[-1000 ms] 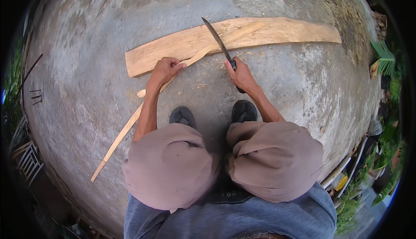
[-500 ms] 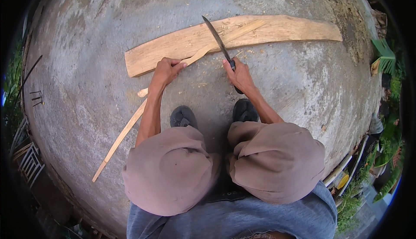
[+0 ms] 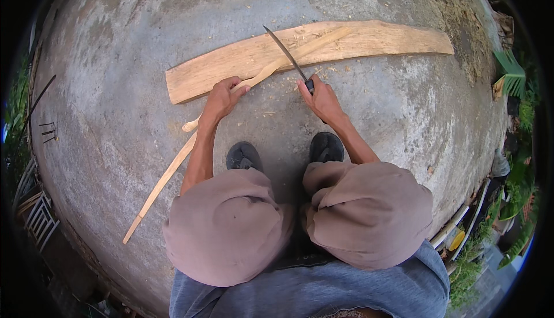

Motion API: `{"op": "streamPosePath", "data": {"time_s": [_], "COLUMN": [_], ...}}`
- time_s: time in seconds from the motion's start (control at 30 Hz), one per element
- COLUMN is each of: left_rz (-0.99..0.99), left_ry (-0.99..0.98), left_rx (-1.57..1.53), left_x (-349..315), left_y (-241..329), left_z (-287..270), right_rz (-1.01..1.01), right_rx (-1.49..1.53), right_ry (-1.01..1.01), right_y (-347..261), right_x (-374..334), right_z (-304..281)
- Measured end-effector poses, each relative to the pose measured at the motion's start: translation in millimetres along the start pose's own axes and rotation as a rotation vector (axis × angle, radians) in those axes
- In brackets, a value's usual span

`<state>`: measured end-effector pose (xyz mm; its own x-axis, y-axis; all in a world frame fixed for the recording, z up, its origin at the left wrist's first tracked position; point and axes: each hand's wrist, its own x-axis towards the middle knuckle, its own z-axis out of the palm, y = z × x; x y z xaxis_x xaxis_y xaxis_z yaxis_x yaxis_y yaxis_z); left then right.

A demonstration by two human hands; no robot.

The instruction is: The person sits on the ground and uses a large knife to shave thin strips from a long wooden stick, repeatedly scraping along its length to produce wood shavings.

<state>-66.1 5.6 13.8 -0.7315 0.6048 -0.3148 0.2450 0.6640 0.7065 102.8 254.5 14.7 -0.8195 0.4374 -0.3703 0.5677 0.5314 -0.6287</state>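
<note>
I squat on a concrete floor. My left hand [image 3: 221, 100] grips a long thin wooden strip [image 3: 173, 171] that runs from the lower left up across a wide pale plank [image 3: 375, 40]. My right hand [image 3: 322, 100] holds a knife [image 3: 287, 55] by its dark handle. The long dark blade points up and to the left, and its edge rests against the strip where it lies on the plank. Wood shavings are scattered around the hands.
My knees and dark shoes [image 3: 244, 155] are just below the hands. A metal rack [image 3: 36, 217] stands at the left edge. Green plants [image 3: 511, 75] and pipes [image 3: 461, 217] line the right rim of the floor.
The knife and both hands stay at about the same spot on the strip; the blade has shifted only slightly along it.
</note>
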Motion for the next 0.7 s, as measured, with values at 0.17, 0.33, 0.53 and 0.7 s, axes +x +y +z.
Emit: {"op": "streamPosePath", "data": {"time_s": [0.17,0.33,0.53,0.7], "left_rz": [0.155,0.154,0.110,0.083], "left_ry": [0.240,0.247,0.214,0.168], "left_rx": [0.069,0.262,0.318,0.319], "left_x": [-20,-22,-36,-36], "left_y": [10,5,10,13], "left_z": [14,37,61,59], "right_rz": [-0.081,-0.180,-0.274,-0.420], "right_rx": [-0.107,-0.214,-0.233,-0.153], "right_ry": [0.109,0.213,0.200,0.256], "right_y": [-1,7,15,-8], "right_x": [-13,-19,-22,-23], "right_z": [0,-1,-4,-14]}}
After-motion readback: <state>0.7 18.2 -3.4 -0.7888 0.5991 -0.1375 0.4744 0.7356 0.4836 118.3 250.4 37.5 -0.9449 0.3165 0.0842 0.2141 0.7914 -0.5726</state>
